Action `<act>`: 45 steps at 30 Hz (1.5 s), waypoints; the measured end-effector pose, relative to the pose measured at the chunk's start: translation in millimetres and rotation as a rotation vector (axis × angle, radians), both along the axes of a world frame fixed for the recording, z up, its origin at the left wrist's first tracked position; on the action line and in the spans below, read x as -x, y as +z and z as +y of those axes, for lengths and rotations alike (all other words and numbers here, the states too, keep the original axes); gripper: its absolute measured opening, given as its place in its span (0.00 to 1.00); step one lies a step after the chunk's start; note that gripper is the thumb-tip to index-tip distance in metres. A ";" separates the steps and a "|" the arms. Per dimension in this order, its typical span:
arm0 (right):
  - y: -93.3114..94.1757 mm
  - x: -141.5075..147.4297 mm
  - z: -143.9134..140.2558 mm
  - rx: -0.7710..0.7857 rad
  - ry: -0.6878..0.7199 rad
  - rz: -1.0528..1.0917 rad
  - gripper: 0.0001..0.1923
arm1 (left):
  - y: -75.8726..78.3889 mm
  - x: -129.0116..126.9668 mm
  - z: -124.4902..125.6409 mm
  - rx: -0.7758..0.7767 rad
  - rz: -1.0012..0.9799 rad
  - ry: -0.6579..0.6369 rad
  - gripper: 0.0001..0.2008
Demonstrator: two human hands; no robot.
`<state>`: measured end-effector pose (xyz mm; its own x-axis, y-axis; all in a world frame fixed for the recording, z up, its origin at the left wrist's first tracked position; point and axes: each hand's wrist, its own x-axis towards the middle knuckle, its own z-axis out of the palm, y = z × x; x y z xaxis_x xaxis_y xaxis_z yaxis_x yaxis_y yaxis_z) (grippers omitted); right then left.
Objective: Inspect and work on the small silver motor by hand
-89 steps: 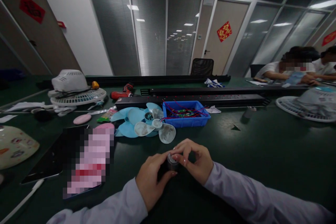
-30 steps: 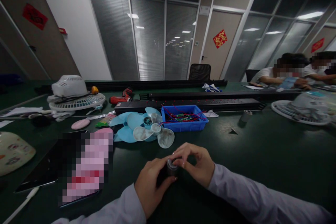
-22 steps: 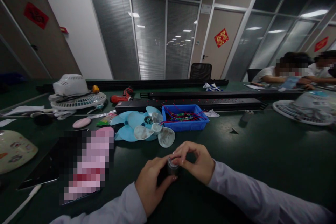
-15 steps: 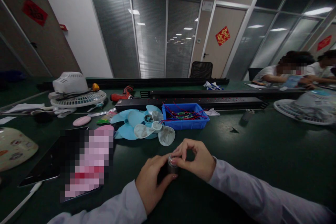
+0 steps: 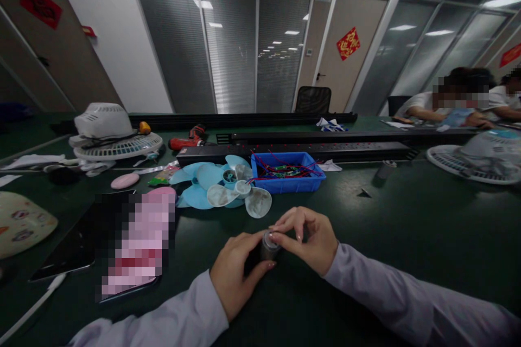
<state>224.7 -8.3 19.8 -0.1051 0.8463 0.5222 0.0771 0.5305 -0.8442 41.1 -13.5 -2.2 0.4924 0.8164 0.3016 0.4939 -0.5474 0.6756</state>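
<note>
A small dark-grey cylinder (image 5: 269, 247) with a lighter metal top stands on the green table, its exact kind unclear. Around its left side curls my left hand (image 5: 238, 271), index finger behind and thumb at the front near its base. At the top rim, my right hand (image 5: 311, 238) pinches with thumb and index finger, the other fingers bent above. Whether something tiny sits between those fingertips is hidden. Behind the hands lie blue fan blades (image 5: 209, 176) and a grey-white fan blade (image 5: 258, 201), beside a blue bin (image 5: 291, 186) of wires and green circuit boards.
A similar cylinder (image 5: 386, 169) stands to the right near a small dark triangular piece (image 5: 364, 193). Fan parts (image 5: 103, 122) and a red drill (image 5: 185, 143) lie at the left. Long black bars (image 5: 345, 150) cross the back. A tablet (image 5: 81, 238) lies left; people sit far right.
The view has tilted slightly down, so the background sits higher. My hands keep their hold at the cylinder, and its top is slightly more exposed between the fingers.
</note>
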 end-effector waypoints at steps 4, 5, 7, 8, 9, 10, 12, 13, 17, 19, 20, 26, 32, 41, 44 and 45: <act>-8.0 -30.5 -6.5 -0.019 -0.085 -0.018 0.20 | 1.8 0.5 0.4 -0.008 0.021 0.005 0.19; -10.2 -39.8 -9.5 0.000 -0.099 -0.047 0.20 | 2.2 0.8 0.6 -0.009 0.028 0.008 0.19; -13.8 -57.0 -17.0 0.051 -0.092 -0.149 0.19 | 2.7 1.6 1.2 -0.007 0.043 -0.003 0.20; -15.1 -64.0 -21.0 0.079 -0.069 -0.200 0.18 | 3.1 2.1 1.6 -0.005 0.050 -0.009 0.20; -16.0 -69.5 -24.8 0.117 -0.036 -0.254 0.17 | 3.6 2.7 1.8 -0.004 0.057 -0.015 0.21; -16.5 -73.5 -28.1 0.158 0.001 -0.313 0.16 | 4.1 3.2 2.0 -0.004 0.066 -0.020 0.21; -17.1 -77.6 -32.3 0.187 0.062 -0.420 0.12 | 5.3 4.0 2.3 -0.008 0.083 -0.021 0.22; -17.2 -78.1 -33.0 0.168 0.076 -0.457 0.11 | 5.9 4.2 2.4 -0.010 0.090 -0.019 0.23; -17.0 -76.4 -30.6 0.126 0.066 -0.501 0.10 | 7.4 4.1 1.9 -0.003 0.097 -0.022 0.23; -16.8 -75.7 -28.8 0.117 0.067 -0.506 0.11 | 8.1 4.1 1.5 0.001 0.092 -0.026 0.24; -16.7 -75.7 -28.2 0.114 0.071 -0.511 0.11 | 8.5 4.1 1.3 0.002 0.090 -0.027 0.24; -16.1 -76.2 -28.9 0.091 0.061 -0.521 0.11 | 10.2 4.0 0.5 0.029 0.071 -0.014 0.22; -9.0 -54.1 -20.6 -0.080 -0.024 -0.289 0.12 | 10.0 3.0 -0.3 0.030 0.051 -0.005 0.20; -3.1 8.5 -1.4 -0.225 0.028 -0.100 0.15 | 4.2 2.6 0.2 -0.040 0.023 -0.009 0.18; -2.6 8.9 -1.3 -0.212 0.069 -0.111 0.14 | 2.2 2.5 0.3 -0.038 0.018 -0.012 0.17; -2.6 7.8 -1.2 -0.218 0.081 -0.111 0.13 | 2.1 2.3 0.3 -0.033 0.016 -0.016 0.17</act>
<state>216.9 -9.5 17.1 -0.2351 0.7015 0.6728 0.1127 0.7072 -0.6979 38.8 -13.3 0.0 0.5105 0.7980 0.3204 0.4952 -0.5774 0.6491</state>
